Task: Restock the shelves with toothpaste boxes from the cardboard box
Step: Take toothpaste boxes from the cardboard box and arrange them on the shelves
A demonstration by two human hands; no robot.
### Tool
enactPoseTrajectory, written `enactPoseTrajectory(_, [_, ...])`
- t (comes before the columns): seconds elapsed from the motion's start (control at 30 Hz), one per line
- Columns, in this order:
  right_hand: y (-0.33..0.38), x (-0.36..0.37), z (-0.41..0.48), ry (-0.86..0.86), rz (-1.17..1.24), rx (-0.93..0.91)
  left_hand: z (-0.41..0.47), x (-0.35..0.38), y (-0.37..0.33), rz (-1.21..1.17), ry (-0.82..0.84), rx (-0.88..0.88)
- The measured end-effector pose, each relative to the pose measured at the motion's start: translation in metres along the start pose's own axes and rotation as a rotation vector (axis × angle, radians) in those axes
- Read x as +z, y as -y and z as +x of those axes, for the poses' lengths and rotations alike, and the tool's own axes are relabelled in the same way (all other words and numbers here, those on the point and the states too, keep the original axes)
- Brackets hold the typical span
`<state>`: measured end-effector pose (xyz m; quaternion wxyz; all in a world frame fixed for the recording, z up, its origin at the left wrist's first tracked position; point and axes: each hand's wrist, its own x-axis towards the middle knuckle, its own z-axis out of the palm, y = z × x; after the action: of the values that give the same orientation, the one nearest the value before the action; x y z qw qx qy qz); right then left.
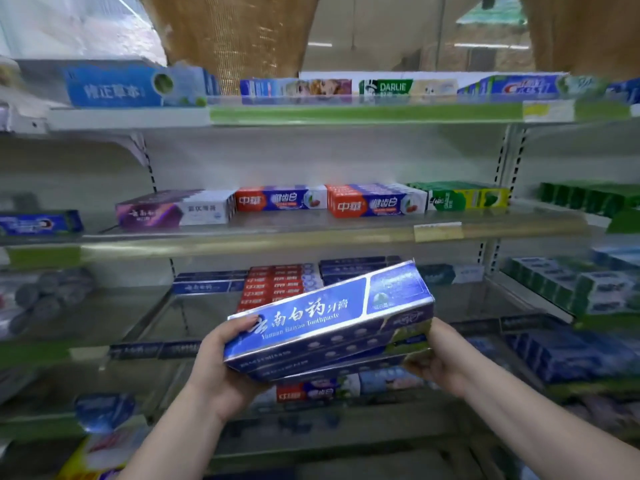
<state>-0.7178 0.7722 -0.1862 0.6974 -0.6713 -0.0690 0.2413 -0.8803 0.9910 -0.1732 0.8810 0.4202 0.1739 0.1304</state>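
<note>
Pale metal shelving (311,233) is filling the scene, its slotted uprights (502,161) running up the back panel. Strip lights (491,46) are glowing far behind, above a beige wall (381,29).

The light is even and fairly bright, coming from ceiling strip lights (490,46) far above the top shelf (346,114). A pale glare washes the shelf's back panel (311,157). The blue toothpaste boxes (329,320) I hold are the sharpest thing in view, their silver edges catching the light. Everything toward the left and right edges smears with motion blur, and the wide lens bends the shelves there. The lower shelves sit dimmer.
</note>
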Motion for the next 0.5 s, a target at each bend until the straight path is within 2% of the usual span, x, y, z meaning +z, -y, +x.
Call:
enactPoseTrajectory(0.23, [-0.017, -0.027, -0.001, -0.036, 0.008, 0.031, 0.008, 0.015, 0.025, 0.037, -0.014, -0.034])
enactPoseTrajectory(0.5, [-0.017, -0.033, 0.013, -0.007, -0.022, -0.069, 0.042, -0.002, 0.038, -0.018, 0.048, -0.055])
